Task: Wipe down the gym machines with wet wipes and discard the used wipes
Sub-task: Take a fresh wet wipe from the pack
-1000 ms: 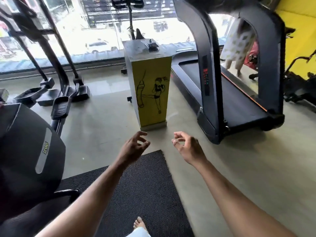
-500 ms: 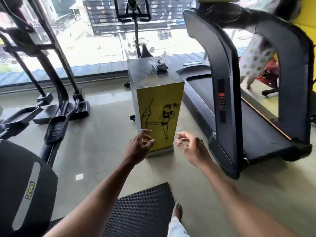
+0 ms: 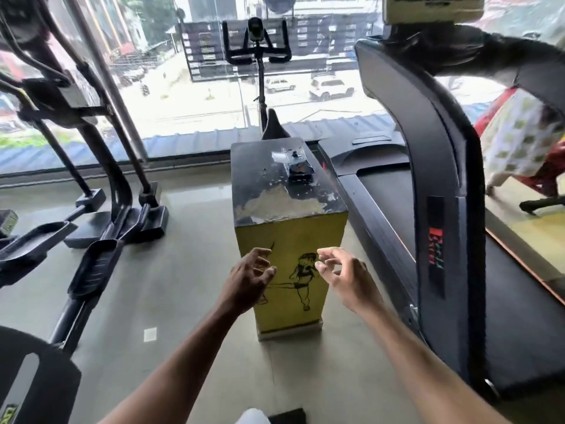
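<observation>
Both arms reach forward in the lower middle of the frame, and neither hand has anything in it. The left hand (image 3: 249,278) hangs with fingers loosely curled and spread, gripping nothing; the right hand (image 3: 342,275) mirrors it, thumb and fingers apart, palm turned inward. They hover in front of the yellow face of the pedestal (image 3: 290,270) at frame centre, not touching it as far as I can tell.

Up on the pedestal's dark, scuffed top sits a small packet (image 3: 295,165), clear plastic at its far end, lying just above centre frame. That is most likely the wet wipes, though the label is too small to read. It makes sense as a parking spot: the pedestal stands between the machines, at a height the hands can reach.

The treadmill (image 3: 428,194) fills the right of the frame, its upright close beside the pedestal. The elliptical (image 3: 101,166) occupies the left, pedals pointing toward the lower left. A bike (image 3: 260,56) stands at top centre against the window.

With the hands free and raised together toward the pedestal, the step looks like fetching a wipe; no wiping is under way. Next, I'd judge, one hand steadies the packet while the other pulls a sheet.
</observation>
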### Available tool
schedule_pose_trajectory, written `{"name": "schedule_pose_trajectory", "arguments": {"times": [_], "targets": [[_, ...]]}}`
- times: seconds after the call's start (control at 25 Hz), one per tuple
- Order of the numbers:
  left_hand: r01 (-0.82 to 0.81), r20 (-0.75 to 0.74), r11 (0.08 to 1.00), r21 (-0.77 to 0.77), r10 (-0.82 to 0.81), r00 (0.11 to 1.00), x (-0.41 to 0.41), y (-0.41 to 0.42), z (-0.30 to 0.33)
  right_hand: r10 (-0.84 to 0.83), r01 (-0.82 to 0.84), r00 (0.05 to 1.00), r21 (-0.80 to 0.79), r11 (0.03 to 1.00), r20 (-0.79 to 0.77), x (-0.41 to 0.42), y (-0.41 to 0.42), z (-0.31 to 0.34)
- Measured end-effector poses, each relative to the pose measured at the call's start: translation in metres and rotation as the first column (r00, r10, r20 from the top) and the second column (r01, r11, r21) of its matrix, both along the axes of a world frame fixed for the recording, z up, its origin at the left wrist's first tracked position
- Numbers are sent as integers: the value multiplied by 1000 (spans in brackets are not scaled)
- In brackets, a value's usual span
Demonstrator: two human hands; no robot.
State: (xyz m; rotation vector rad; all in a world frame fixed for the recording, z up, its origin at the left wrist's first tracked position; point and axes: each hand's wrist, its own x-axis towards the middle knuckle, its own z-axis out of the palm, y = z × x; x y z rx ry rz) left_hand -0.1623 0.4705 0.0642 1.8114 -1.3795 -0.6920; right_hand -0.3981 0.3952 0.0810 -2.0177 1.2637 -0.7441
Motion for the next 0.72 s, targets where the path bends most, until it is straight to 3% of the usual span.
{"name": "schedule_pose_trajectory", "arguments": {"times": [0.16,0.44,0.72], "targets": [[-8,-15,1000,-30,7,1000,33,-106,-15,11,-11,1000,-11,1000,-16,31,-104,-10],[11,119,985,-171,10,993,90,-286,-33,7,-16,991,-66,998,-136,82,-272,-3],[81,413,984,-159,-8,911,122,-415,-30,38,-53,978,-67,996,-206,134,-380,-12]]}}
